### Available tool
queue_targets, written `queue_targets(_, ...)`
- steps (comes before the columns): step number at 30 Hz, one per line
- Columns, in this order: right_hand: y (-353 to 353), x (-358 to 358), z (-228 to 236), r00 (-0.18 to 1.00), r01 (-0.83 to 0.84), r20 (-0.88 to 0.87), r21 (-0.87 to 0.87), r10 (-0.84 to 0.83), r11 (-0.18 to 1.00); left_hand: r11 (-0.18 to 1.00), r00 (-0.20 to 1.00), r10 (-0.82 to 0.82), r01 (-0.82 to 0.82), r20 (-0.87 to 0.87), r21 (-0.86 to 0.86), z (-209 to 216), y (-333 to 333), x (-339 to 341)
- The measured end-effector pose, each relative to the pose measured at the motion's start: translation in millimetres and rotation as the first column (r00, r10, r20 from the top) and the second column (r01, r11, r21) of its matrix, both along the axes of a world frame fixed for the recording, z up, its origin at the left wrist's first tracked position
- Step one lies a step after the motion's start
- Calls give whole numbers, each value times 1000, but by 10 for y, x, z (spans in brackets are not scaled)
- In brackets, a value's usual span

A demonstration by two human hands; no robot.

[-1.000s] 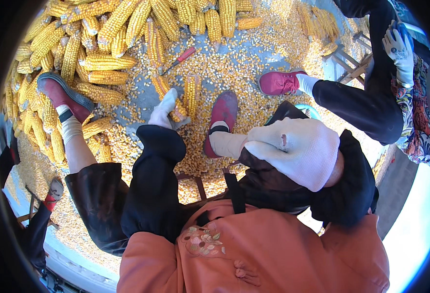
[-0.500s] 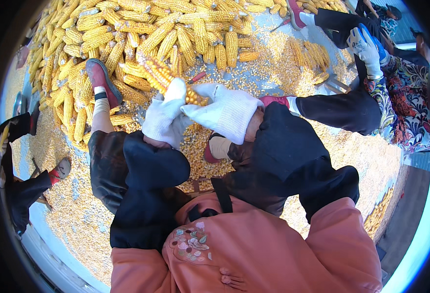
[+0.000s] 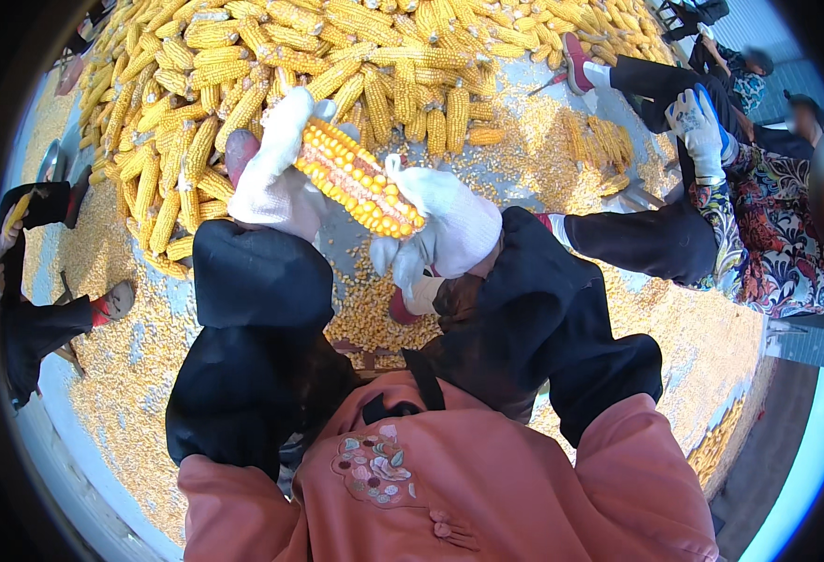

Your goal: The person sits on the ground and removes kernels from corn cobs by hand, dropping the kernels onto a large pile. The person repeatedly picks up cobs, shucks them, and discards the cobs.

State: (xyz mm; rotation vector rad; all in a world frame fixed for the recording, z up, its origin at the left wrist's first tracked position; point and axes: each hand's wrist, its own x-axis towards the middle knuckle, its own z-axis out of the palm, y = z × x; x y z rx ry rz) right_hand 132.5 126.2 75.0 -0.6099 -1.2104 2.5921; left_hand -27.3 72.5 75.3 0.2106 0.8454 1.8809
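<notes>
A yellow ear of corn (image 3: 354,178) is held up between my two white-gloved hands, tilted with its right end lower. Bare stripes without kernels run along its length. My left hand (image 3: 283,155) is closed round its upper left end. My right hand (image 3: 440,217) grips the lower right end, its fingers partly under the cob. Below the cob, loose kernels (image 3: 384,304) lie on the ground between my feet.
A large heap of corn ears (image 3: 215,70) rises ahead and to the left. Kernels (image 3: 140,393) cover the ground around me. At the right sits a person in a patterned top (image 3: 777,220) with gloved hands; another person's leg (image 3: 66,323) shows at the left edge.
Both hands have spread apart along the ear, the left moving up and left, the right shifting slightly right. More of the ear shows now, with its bare stripes turned into view.
</notes>
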Motion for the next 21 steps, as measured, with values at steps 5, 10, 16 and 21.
queue_targets(5, 140, -150, -21, 979, 114, 173, -33, -107, 993, 997, 983, 6, -20, 186, 75, -186, 162, 89)
queue_targets(10, 193, -256, -347, 995, -42, 9, 944, -103, -327, 990, 961, -30, -9, 275, 139, -212, 174, -36)
queue_targets(16, 24, -299, -369, 940, -273, 267, 962, -213, -2, 985, 942, -108, 57, 318, 165, -108, 81, -42)
queue_targets(21, 42, -324, -367, 916, -260, 290, 955, -277, 142, 990, 932, -78, 28, 355, 141, -93, 84, -63)
